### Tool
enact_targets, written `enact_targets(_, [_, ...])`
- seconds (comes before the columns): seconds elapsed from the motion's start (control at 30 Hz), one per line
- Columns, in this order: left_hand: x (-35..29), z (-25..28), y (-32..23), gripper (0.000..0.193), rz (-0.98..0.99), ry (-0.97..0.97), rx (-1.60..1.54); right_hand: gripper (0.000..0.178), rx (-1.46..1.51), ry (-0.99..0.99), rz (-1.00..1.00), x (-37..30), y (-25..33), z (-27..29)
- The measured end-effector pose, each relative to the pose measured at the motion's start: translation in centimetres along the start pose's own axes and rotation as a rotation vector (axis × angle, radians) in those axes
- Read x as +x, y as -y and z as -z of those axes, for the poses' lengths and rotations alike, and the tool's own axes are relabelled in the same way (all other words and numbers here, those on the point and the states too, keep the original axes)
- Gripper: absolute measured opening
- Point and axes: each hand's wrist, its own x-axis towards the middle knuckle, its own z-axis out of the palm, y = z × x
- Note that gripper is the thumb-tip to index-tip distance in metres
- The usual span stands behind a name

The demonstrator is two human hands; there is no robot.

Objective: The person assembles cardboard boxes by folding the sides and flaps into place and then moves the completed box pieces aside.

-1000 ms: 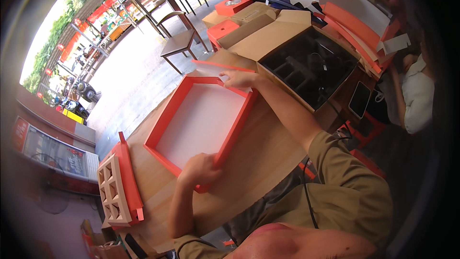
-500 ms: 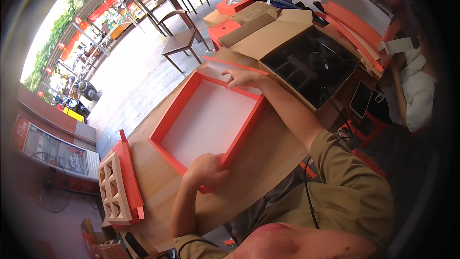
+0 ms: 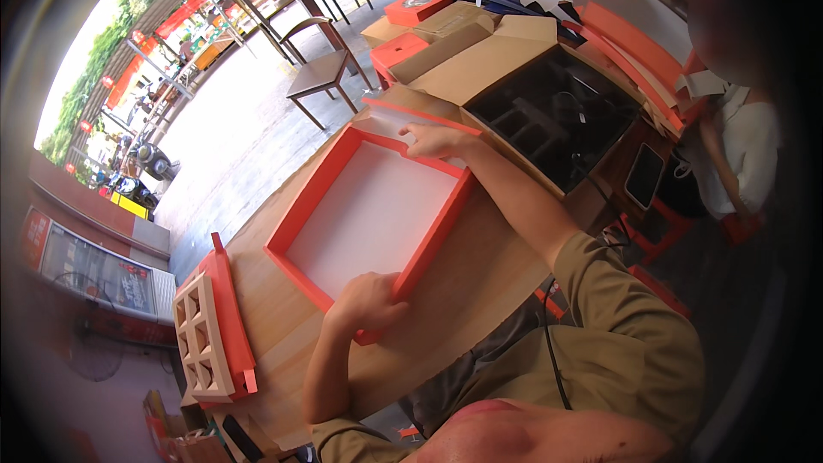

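A shallow orange-red cardboard box (image 3: 294,267) with a white inside lies on the wooden table in front of me. My left hand (image 3: 369,302) is closed over its near wall, close to the near corner, with some fingers hidden behind the wall. At the far side, my right hand (image 3: 433,141) grips the far wall, thumb and fingertips bent round it. A strip of the box, white inside with an orange-red edge, stands up beyond that hand. The right forearm reaches past the box's right side.
An orange-red card piece with a tan divider insert (image 3: 202,339) lies at the table's left end. An open brown carton (image 3: 480,60) with dark contents, a phone (image 3: 645,177) and stacked box sheets (image 3: 634,60) are at the right. A person in white (image 3: 741,154) sits there; a chair (image 3: 321,77) stands beyond.
My hands and the box have barely moved. The seated person at the right has shifted, with the head now leaning into view and the arm lower.
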Motion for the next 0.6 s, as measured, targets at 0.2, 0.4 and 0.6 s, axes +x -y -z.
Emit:
enact_targets(0.2, [-0.1, 0.4, -0.3, 0.030, -0.008, 0.010, -0.027, 0.077, 0.143, -0.021, 0.091, 0.7, -0.7, -0.3])
enact_targets(0.4, [0.0, 0.2, -0.1, 0.030, 0.007, -0.003, -0.036, 0.080, 0.320, -0.077, 0.133, -0.8, 1.1, -0.4])
enact_targets(0.6, [0.3, 0.6, -0.8, 0.032, 0.020, 0.022, -0.035, 0.072, 0.283, -0.143, 0.217, -0.5, 0.1, -0.6])
